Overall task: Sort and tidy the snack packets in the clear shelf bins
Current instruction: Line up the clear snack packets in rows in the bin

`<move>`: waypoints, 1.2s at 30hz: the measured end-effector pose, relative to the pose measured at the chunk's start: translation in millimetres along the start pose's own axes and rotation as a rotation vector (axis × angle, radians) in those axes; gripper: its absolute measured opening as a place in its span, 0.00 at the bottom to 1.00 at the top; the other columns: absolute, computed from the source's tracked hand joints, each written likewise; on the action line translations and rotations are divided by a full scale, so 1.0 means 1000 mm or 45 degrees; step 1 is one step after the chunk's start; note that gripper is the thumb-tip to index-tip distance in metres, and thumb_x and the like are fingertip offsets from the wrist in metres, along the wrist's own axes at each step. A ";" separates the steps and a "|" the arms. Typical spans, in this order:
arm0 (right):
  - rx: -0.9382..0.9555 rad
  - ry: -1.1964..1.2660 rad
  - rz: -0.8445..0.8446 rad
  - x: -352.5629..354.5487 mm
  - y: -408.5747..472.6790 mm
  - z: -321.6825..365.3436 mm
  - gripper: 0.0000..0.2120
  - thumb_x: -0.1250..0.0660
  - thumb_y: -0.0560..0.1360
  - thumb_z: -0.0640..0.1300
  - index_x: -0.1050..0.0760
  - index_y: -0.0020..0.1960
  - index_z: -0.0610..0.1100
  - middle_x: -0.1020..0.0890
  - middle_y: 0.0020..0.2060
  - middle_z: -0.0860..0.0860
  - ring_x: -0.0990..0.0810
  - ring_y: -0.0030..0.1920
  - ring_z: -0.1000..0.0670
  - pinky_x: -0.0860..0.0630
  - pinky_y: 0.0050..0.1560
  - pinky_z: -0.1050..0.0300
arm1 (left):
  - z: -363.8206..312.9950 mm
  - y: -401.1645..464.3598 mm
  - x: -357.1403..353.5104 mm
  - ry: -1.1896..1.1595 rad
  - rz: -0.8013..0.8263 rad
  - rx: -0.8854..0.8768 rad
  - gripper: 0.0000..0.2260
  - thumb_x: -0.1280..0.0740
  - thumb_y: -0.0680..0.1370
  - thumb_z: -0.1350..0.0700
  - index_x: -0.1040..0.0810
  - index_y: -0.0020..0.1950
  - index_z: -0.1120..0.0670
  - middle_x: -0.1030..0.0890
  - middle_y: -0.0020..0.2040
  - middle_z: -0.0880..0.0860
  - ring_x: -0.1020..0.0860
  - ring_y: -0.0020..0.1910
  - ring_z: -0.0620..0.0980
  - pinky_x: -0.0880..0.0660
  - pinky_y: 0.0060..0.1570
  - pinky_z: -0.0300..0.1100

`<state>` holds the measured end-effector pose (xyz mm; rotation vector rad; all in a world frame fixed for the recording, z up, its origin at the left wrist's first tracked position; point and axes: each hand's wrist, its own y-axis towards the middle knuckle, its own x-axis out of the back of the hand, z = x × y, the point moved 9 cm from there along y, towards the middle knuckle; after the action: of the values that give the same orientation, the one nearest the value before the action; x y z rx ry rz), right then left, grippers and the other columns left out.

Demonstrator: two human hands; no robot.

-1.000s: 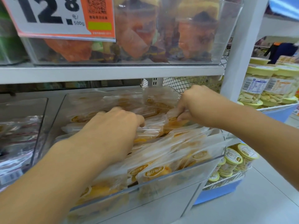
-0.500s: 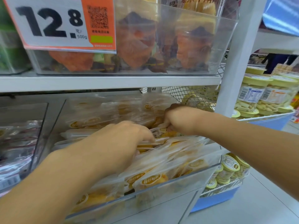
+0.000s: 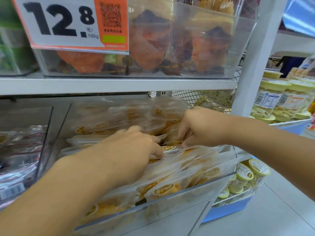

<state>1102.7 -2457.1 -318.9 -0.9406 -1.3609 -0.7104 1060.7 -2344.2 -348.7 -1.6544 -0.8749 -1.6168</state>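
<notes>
Closest to me is the clear bin [image 3: 196, 193] at about 6 o'clock, front wall tilted out and stuffed with yellow snack packets [image 3: 163, 189]. The left hand [image 3: 129, 154] is palm-down on the pile, fingers curled into the packets, too blurry to tell if it's actually got one. A bit further back at 2 o'clock, the right hand [image 3: 199, 126] has fingertips pinched down among the packets. Up at 12 o'clock there's another bin [image 3: 238, 48] of orange snacks with a 12.8 price tag [image 3: 71, 24].
</notes>
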 end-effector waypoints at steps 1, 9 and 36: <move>-0.002 0.051 0.092 -0.007 0.003 0.000 0.13 0.25 0.73 0.48 0.16 0.57 0.50 0.17 0.46 0.60 0.18 0.51 0.55 0.22 0.56 0.57 | 0.001 -0.001 -0.001 -0.002 0.015 0.009 0.30 0.37 0.80 0.65 0.31 0.71 0.31 0.42 0.79 0.36 0.48 0.79 0.50 0.41 0.76 0.52; -0.011 -0.163 0.173 -0.023 0.029 -0.010 0.08 0.31 0.75 0.37 0.16 0.50 0.46 0.16 0.43 0.54 0.19 0.46 0.51 0.22 0.48 0.57 | 0.007 -0.005 0.001 -0.031 0.021 0.117 0.25 0.34 0.79 0.62 0.30 0.63 0.31 0.30 0.71 0.41 0.31 0.69 0.51 0.28 0.65 0.48; -0.149 0.123 -0.244 0.036 -0.010 0.044 0.25 0.28 0.62 0.72 0.19 0.36 0.50 0.19 0.29 0.54 0.20 0.35 0.54 0.24 0.36 0.57 | 0.039 -0.027 0.032 -0.290 -0.185 0.276 0.13 0.26 0.74 0.44 0.20 0.58 0.40 0.20 0.52 0.39 0.23 0.53 0.40 0.24 0.56 0.41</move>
<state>1076.5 -2419.6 -283.5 -0.8628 -1.3464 -0.9779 1060.3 -2296.2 -317.8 -1.6726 -1.2656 -1.3857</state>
